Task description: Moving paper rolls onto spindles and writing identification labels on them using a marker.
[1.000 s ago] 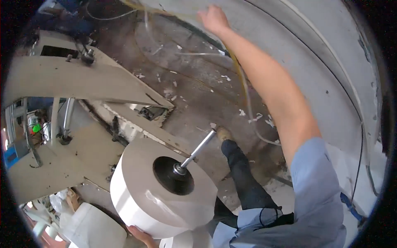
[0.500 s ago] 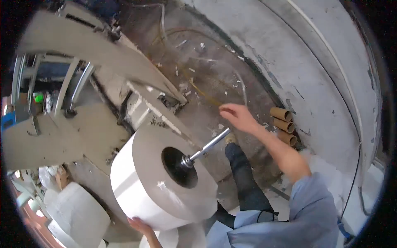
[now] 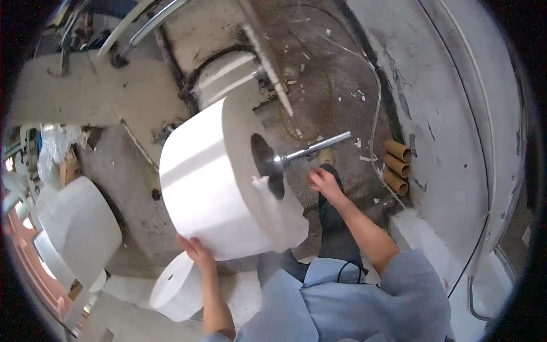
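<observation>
A large white paper roll fills the middle of the view, with a metal shaft sticking out to the right from its dark core. Against the roll's lower outer surface lies my left hand, its fingers spread flat on the paper. My right hand hovers just below the shaft, apart from it, holding nothing I can see; its fingers are loosely bent and partly apart. A torn, loose paper edge hangs on the roll's end face.
Three brown cardboard tubes are stacked by the grey wall at right. A smaller white roll sits below the large one, and another big roll stands at left. Beige machine frames rise at far left; paper scraps and a hose litter the floor.
My view has shifted, so the roll's white side shows more. My right hand has come down and left, from beyond the shaft's tip to below the shaft. My left hand stays on the roll.
</observation>
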Demonstrator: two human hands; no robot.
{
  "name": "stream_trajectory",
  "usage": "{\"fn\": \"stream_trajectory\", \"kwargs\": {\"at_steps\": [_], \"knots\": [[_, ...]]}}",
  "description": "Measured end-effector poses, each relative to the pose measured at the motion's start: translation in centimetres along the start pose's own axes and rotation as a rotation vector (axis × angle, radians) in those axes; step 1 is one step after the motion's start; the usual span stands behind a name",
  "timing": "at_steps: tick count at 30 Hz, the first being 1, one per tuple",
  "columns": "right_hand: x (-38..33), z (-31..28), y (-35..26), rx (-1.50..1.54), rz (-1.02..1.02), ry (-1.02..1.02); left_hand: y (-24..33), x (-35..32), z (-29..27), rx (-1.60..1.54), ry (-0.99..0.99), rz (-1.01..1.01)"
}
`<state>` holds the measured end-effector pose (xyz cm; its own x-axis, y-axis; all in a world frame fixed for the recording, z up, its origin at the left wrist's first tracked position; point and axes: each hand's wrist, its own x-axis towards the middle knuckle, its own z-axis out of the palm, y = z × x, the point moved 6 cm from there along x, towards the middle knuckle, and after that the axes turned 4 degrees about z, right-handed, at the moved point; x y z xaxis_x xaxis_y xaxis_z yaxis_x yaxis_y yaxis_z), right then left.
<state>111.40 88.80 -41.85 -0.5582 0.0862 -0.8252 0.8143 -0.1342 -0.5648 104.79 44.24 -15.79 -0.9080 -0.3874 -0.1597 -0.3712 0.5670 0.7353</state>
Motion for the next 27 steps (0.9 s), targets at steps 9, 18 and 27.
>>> {"fn": "stream_trajectory", "kwargs": {"at_steps": [9, 18, 27], "knots": [[3.3, 8.8, -5.5, 0.913, 0.260, -0.136, -7.2, -4.8, 1.1, -0.713, -0.041, -0.578], [2.4, 11.2, -8.7, 0.655, 0.357, 0.144, -12.3, -8.4, 2.7, -0.758, -0.072, -0.811], [6.9, 8.1, -3.3, 0.610, 0.302, 0.126, -6.7, -6.6, 1.6, -0.463, -0.094, -0.642]]}}
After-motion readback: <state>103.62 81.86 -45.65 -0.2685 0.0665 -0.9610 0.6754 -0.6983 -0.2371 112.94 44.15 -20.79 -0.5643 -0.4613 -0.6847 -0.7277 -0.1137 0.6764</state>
